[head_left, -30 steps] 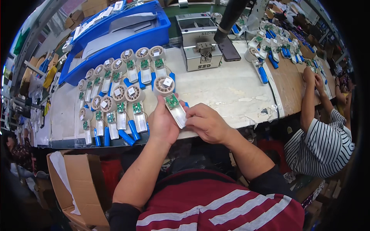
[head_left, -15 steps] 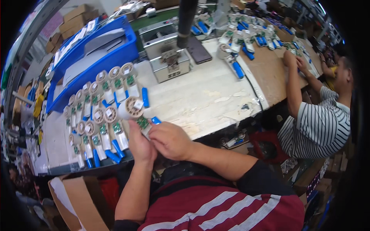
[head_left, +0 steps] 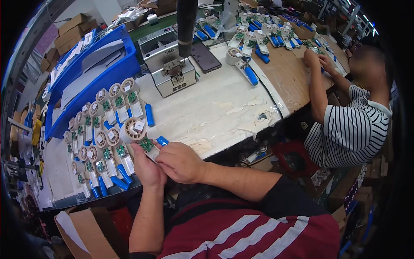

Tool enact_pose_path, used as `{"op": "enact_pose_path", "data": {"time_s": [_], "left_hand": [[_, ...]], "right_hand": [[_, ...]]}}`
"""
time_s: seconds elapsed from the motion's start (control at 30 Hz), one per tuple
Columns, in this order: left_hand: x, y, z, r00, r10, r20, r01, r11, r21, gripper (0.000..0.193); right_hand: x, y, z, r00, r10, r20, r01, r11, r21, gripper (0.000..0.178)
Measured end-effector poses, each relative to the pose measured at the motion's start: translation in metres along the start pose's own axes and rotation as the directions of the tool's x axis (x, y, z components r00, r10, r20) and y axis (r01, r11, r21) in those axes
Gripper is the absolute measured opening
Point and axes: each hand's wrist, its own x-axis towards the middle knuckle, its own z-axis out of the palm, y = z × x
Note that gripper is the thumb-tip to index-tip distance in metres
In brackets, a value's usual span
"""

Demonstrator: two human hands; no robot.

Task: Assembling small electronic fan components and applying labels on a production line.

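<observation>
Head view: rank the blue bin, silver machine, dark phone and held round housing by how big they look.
1. Blue bin
2. Silver machine
3. Dark phone and held round housing: too alike to rank

Smooth plastic fan housing (head_left: 132,130); rough, peeling tabletop (head_left: 215,112).

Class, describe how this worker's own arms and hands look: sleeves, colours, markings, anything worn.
The left hand and right hand are ungloved, with no watch or bracelet showing. The forearms are bare below black sleeves. Between the sleeves, the maroon shirt front carries slanting pale grey stripes.
</observation>
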Motion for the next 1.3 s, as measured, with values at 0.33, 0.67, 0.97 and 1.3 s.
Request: {"op": "enact_pose_path", "data": {"time_s": [0.33,0.67,0.97,1.3], "left_hand": [[0.005,-0.004,-0.012,0.999,-0.006,0.042,0.006,1.000,-0.006,0.047],[0.006,-0.004,-0.014,0.996,-0.043,0.081,0.052,0.993,-0.107,0.050],[0.005,0.002,-0.003,0.998,-0.062,-0.029,0.060,0.996,-0.066,0.054],[0.017,-0.001,-0.034,0.979,-0.125,0.163,0.148,0.980,-0.133,0.054]], "right_hand": [[0.000,0.001,0.001,1.000,0.002,-0.006,-0.002,0.999,0.032,0.018],[0.019,0.015,-0.007,0.998,0.003,0.060,0.005,0.992,-0.125,0.012],[0.023,0.020,0.001,0.987,-0.129,0.099,0.144,0.976,-0.161,0.008],[0.000,0.009,-0.049,0.862,0.233,0.451,-0.242,0.970,-0.038,0.011]]}}
